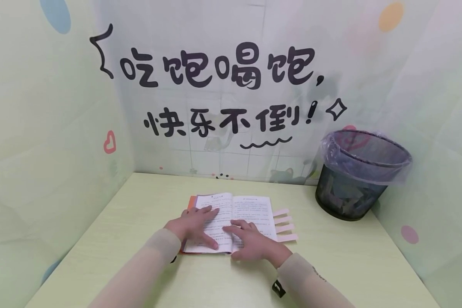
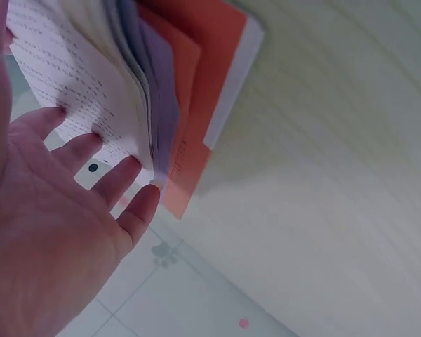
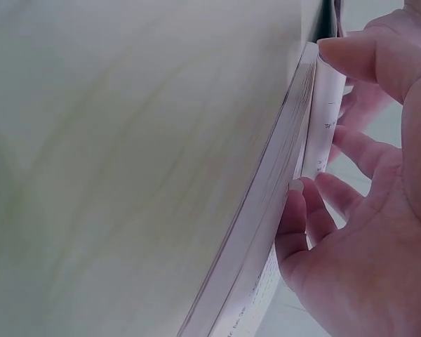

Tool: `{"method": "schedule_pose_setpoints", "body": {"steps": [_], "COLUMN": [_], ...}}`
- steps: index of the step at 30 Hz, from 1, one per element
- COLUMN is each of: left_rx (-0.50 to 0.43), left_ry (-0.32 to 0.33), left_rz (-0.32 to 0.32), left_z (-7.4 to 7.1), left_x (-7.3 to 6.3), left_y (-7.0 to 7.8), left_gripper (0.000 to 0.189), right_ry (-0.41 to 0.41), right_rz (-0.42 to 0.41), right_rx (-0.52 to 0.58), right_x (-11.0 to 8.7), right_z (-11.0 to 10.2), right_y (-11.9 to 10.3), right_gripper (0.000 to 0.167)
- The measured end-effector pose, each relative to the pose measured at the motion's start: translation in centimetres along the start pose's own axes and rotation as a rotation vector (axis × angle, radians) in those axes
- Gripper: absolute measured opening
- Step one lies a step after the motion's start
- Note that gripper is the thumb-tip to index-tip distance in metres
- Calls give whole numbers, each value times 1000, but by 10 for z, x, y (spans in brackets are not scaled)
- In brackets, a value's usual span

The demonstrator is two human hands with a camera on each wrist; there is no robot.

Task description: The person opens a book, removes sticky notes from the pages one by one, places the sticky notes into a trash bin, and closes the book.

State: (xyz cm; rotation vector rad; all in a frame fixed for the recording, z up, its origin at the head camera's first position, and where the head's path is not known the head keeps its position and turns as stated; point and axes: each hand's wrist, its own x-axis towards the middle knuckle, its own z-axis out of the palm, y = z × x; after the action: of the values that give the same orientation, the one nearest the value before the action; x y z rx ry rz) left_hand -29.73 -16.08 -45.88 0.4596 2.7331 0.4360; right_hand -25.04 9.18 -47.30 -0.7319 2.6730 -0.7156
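Observation:
An open book [image 1: 254, 209] lies on the light table [image 1: 138, 205], its printed pages facing up. My left hand [image 1: 192, 224] rests spread across the left page, thumb toward the lower part near the middle fold. On the right page, close to the fold, my right hand [image 1: 256, 244] lies with its fingers pointing left. Its thumb touches the page edges at the book's bottom in the right wrist view. An orange cover [image 2: 196, 63] and a purple sheet [image 2: 159, 84] show beneath the left pages. Several pale pink paper strips [image 1: 286, 238] stick out past the right edge.
A dark mesh waste bin [image 1: 346, 192] with a translucent purple liner [image 1: 392, 171] stands at the back right of the table. Pale printed sheets [image 1: 223, 25] with large black characters form walls behind and at both sides.

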Motion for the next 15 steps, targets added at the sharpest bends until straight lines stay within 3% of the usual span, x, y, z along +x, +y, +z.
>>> {"method": "schedule_pose_setpoints", "body": {"steps": [6, 10, 12, 15], "left_rx": [6, -10, -10, -5], "left_ry": [-16, -24, -23, -23], "left_rz": [-6, -27, -35, -40], "left_z": [2, 3, 4, 4], "left_x": [-1, -3, -2, -2], "left_y": [4, 6, 5, 5], "left_gripper": [124, 124, 124, 124], "right_ry": [9, 81, 148, 260], "right_rz": [-20, -33, 11, 171], "right_rx": [9, 58, 52, -23], "right_x": [0, 1, 1, 2], "right_z": [-2, -5, -8, -12], "right_y": [2, 8, 10, 14], "right_gripper": [80, 61, 53, 51]}}
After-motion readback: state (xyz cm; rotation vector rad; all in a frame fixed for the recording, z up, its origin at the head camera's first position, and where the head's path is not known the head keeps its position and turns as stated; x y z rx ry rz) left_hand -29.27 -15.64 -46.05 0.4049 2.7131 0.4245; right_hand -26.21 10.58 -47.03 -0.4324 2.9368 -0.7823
